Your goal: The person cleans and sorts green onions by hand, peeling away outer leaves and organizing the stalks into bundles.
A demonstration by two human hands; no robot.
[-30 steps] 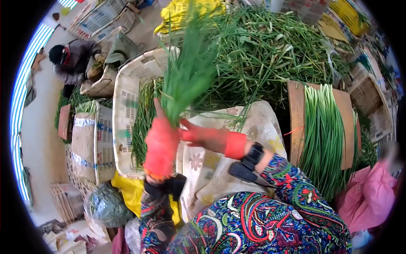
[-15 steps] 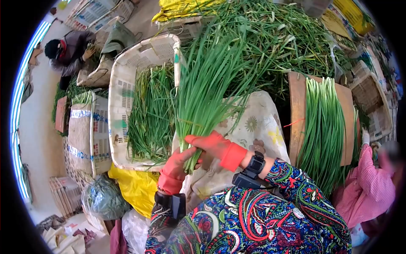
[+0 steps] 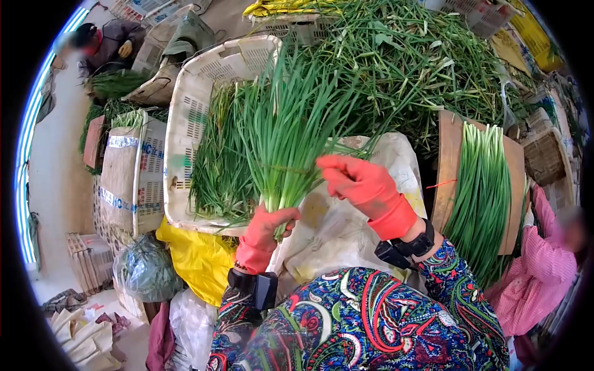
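My left hand (image 3: 263, 238), in a red rubber glove, grips a bunch of garlic chives (image 3: 288, 139) by its pale stem ends. The green leaves fan out upward and away from me. My right hand (image 3: 366, 193), gloved the same way, is just right of the bunch, apart from the stems. Its fingers are curled together, and whether anything small is between them is hidden. Beneath both hands lies a pale, stained plastic sheet (image 3: 346, 232). Left of the bunch, a white plastic crate (image 3: 185, 127) holds more greens (image 3: 223, 161).
Loose greens (image 3: 402, 68) form a large heap at the back. On the right, neatly laid chives (image 3: 476, 185) hang over a brown board (image 3: 445, 148). A person in pink (image 3: 538, 266) is at far right, another (image 3: 111, 46) at upper left. A yellow bag (image 3: 198, 260) lies below the crate.
My right hand has come off the stems and moved right, its fingers now curled. My left hand still holds the bunch, which has spread wider. The view has shifted slightly.
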